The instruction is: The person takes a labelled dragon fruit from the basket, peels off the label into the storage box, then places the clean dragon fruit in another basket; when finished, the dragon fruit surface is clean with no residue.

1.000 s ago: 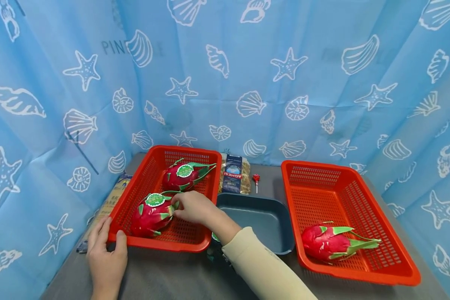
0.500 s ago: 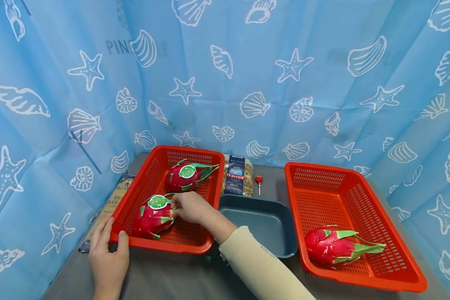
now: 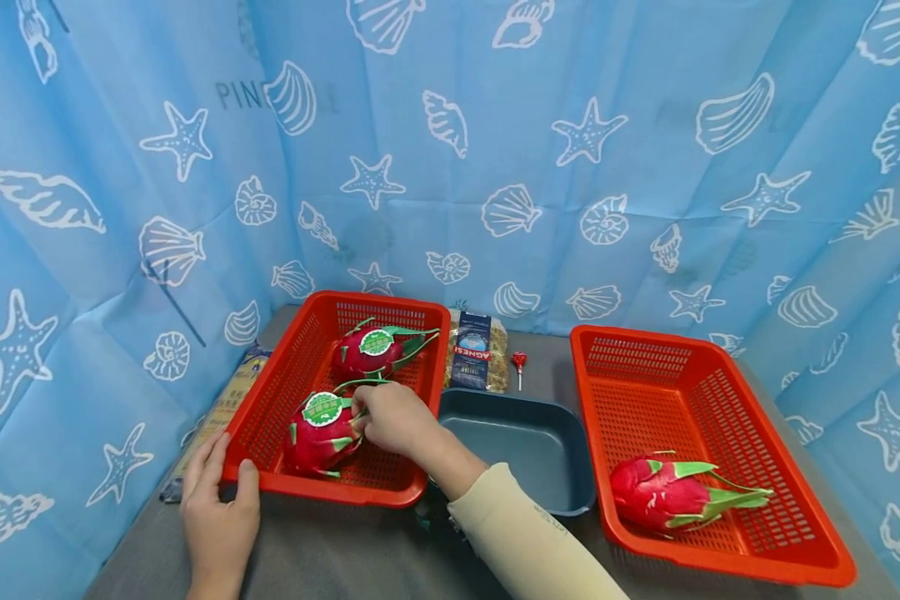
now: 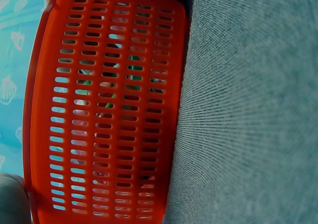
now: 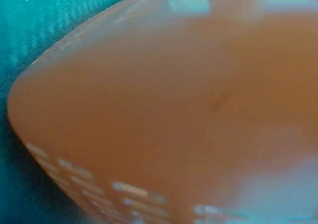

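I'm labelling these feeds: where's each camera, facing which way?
Head: head-worn, facing forward and down over left basket, right basket; left hand, right hand, sleeve show.
Left wrist: on that wrist, facing the left basket's slotted wall; probably a thumb, lower left.
Right wrist: on that wrist, facing blurred orange plastic; no hand discernible.
Head and left wrist share the left basket.

A: What fills the right wrist view?
B: A blurred orange-brown basket wall point(image 5: 149, 100), its rounded corner toward the left.
A: And below its plain part?
B: Rows of pale slots point(image 5: 131, 190), set aslant.
A: What borders it at left?
B: Teal, textured cloth point(image 5: 37, 35), darker toward the lower corner.
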Available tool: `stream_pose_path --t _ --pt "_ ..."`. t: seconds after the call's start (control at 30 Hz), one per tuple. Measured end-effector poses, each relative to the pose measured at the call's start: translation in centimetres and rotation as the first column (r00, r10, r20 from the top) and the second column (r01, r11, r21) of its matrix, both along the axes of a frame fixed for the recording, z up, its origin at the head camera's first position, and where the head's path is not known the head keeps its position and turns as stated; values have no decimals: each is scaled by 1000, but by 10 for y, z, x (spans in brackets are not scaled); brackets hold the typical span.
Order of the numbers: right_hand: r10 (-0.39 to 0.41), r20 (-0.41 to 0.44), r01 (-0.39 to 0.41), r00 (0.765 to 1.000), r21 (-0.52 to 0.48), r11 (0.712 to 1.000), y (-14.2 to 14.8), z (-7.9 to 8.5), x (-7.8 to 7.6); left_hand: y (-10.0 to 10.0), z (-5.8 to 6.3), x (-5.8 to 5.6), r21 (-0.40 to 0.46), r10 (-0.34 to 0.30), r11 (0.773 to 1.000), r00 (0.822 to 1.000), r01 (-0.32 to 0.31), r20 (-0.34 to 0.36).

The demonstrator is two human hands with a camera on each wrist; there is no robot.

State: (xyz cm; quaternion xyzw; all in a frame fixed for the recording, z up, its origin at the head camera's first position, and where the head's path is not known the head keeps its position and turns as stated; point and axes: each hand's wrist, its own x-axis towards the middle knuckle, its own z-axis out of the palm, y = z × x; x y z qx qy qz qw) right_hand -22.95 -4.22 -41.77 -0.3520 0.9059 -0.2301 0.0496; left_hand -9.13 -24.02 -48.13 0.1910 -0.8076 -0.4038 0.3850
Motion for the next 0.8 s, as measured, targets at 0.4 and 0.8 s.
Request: stream_pose_path --t 0.4,0.8 --pt "-52 -69 40 996 -160 986 21 20 16 2 0 1 5 -3 1000 1000 3 6" --pt "-124 -164 53 979 -379 924 72 59 44 0 -1 0 25 -7 1000 1000 7 -10"
